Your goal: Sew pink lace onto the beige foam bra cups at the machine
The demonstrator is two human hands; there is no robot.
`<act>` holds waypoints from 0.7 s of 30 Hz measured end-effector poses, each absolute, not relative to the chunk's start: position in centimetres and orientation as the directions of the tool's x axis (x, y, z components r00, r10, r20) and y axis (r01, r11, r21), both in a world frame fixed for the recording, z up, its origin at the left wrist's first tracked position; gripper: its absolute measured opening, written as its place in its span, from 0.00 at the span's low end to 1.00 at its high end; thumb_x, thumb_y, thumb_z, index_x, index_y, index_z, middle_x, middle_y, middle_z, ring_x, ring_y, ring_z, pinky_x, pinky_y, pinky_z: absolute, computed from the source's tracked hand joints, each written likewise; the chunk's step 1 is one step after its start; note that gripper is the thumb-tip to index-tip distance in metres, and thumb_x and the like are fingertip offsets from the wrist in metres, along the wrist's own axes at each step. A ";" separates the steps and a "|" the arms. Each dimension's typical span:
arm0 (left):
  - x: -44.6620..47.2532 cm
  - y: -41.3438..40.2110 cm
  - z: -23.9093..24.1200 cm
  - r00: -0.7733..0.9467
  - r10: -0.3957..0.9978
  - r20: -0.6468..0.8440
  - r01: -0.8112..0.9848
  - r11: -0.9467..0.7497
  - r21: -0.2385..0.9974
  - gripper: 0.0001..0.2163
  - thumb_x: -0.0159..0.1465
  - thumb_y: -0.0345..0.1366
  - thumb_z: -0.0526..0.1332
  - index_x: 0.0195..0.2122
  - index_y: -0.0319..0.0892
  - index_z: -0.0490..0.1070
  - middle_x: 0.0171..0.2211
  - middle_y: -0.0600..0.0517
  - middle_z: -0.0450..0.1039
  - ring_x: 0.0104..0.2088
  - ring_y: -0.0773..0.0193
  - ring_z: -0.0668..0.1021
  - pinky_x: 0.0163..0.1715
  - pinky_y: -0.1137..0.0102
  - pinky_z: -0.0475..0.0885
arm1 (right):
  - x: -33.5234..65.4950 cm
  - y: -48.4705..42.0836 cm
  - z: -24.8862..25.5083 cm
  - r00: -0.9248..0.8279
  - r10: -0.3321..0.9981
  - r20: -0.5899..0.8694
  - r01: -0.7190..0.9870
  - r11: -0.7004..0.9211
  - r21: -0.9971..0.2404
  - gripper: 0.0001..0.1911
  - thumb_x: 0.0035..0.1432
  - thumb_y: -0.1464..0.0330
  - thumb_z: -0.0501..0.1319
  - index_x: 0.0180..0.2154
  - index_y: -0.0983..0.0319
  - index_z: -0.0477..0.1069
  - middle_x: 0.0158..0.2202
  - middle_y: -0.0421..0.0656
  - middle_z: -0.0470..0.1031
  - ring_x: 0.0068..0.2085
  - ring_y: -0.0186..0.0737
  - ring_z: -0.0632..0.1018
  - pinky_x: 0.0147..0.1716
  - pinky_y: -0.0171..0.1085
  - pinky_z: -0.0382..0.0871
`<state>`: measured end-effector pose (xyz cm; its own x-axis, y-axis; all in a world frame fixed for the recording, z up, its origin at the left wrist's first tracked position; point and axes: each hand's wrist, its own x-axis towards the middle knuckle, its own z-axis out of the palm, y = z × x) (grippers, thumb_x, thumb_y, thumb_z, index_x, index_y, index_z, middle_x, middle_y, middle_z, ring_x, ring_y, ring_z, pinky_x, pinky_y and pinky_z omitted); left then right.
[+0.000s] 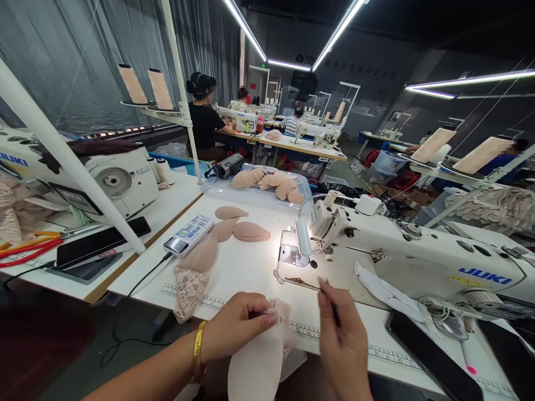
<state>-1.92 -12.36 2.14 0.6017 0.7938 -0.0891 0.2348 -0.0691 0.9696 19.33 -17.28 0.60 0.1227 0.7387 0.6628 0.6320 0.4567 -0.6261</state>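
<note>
My left hand (238, 320), with a gold bangle at the wrist, pinches the upper edge of a pale beige bra cup pad (256, 365) together with sheer lace fabric (285, 320). Both hang over the table's front edge. To the right, my right hand (343, 340) is closed around a slim dark tool (335, 313); its kind is mostly hidden by the fingers. A small gap separates the two hands. Just beyond them stands a white sewing machine (413, 242), its lamp (303, 238) lighting the needle plate (289, 254).
Loose cup pads (252, 231) lie beyond my left hand, near a lace piece (192, 292) and a white power bank (190, 234). More pads (273, 182) fill a clear plastic lid. A black phone (432, 356) rests at right. Co-workers sit at machines farther back.
</note>
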 end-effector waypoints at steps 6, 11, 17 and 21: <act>-1.9 -12.0 2.2 0.586 0.796 -0.152 0.229 0.018 0.973 0.19 0.64 0.48 0.60 0.24 0.39 0.64 0.25 0.56 0.58 0.29 0.66 0.61 0.29 0.70 0.56 | 18.8 -18.1 0.5 -0.241 0.813 0.530 0.499 0.572 -0.651 0.22 0.72 0.74 0.52 0.63 0.53 0.65 0.39 0.44 0.70 0.38 0.39 0.76 0.35 0.35 0.76; -1.8 -12.2 2.6 0.604 0.786 -0.135 0.216 0.001 0.976 0.14 0.65 0.43 0.60 0.28 0.38 0.72 0.28 0.55 0.65 0.31 0.65 0.66 0.31 0.71 0.60 | 17.3 -18.4 0.0 -0.250 0.820 0.515 0.555 0.557 -0.618 0.22 0.73 0.72 0.52 0.64 0.55 0.62 0.41 0.45 0.74 0.38 0.39 0.78 0.36 0.36 0.77; -1.9 -12.4 2.8 0.609 0.787 -0.099 0.203 -0.034 0.979 0.09 0.64 0.37 0.60 0.30 0.39 0.76 0.29 0.55 0.70 0.33 0.66 0.69 0.34 0.73 0.64 | 17.4 -18.3 0.2 -0.265 0.832 0.488 0.574 0.543 -0.614 0.20 0.73 0.71 0.52 0.63 0.55 0.63 0.42 0.45 0.75 0.38 0.40 0.78 0.35 0.36 0.77; -1.9 -12.3 2.6 0.600 0.795 -0.086 0.229 -0.067 0.971 0.09 0.64 0.37 0.60 0.30 0.39 0.76 0.28 0.56 0.68 0.31 0.67 0.68 0.32 0.73 0.63 | 17.3 -18.3 0.2 -0.265 0.837 0.479 0.584 0.535 -0.611 0.19 0.73 0.72 0.52 0.61 0.55 0.64 0.41 0.45 0.74 0.37 0.40 0.78 0.35 0.36 0.76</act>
